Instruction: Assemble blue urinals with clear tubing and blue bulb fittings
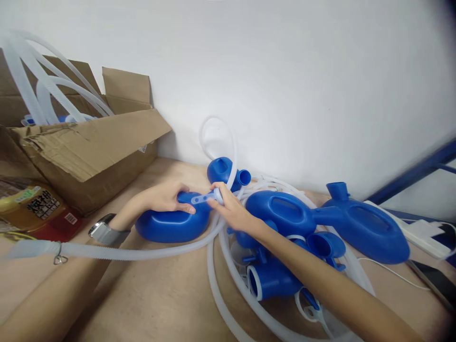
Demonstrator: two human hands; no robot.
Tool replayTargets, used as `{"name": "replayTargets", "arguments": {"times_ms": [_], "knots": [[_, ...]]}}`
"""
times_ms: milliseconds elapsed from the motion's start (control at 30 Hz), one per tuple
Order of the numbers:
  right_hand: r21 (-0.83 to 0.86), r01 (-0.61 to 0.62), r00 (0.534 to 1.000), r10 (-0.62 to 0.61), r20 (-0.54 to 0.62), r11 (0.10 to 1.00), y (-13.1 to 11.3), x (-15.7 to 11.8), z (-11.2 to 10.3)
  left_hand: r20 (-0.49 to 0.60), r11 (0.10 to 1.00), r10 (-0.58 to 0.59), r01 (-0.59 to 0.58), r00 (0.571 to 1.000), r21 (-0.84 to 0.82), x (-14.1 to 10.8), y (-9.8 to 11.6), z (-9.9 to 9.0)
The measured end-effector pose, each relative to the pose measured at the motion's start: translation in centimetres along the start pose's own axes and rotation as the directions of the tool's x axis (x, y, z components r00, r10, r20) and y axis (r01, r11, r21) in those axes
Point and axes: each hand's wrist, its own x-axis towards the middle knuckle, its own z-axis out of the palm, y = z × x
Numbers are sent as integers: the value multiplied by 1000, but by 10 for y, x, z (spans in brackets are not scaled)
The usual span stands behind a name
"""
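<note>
A blue plastic urinal bottle (171, 227) lies on its side on the table. My left hand (164, 197) is closed around the handle on its upper side, thumb towards the neck. My right hand (230, 206) grips a translucent white cap (217, 194) at the bottle's neck end; whether the cap sits on the mouth is hidden by my fingers. From the cap a perforated white strap (201, 199) reaches along the bottle towards my left thumb. A white corrugated hose (142, 254) runs below the bottle and past my right hand.
More blue bottles (280, 211) are heaped on the right among coiled hoses (228, 308), one (219, 170) by the wall. An open cardboard box (85, 147) of hoses stands left, near a yellow container (32, 204). A phone (432, 280) and power strip (420, 232) lie far right.
</note>
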Motion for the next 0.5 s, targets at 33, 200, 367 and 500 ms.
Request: {"name": "replayTargets", "arguments": {"times_ms": [33,200,367,500], "knots": [[5,-31,999,31,-24,1000,-2,0,2,-26,1000,-7,7,1000,3,-1,0,1],[11,-72,997,72,-34,997,-10,-2,-1,-80,1000,-2,1,997,-4,-3,2,5],[58,-76,995,79,-59,995,-16,-1,1,-68,998,-19,15,997,-59,-6,7,3],[85,-93,972,109,-210,992,-15,3,13,-87,1000,29,-28,996,12,-11,15,3]]}}
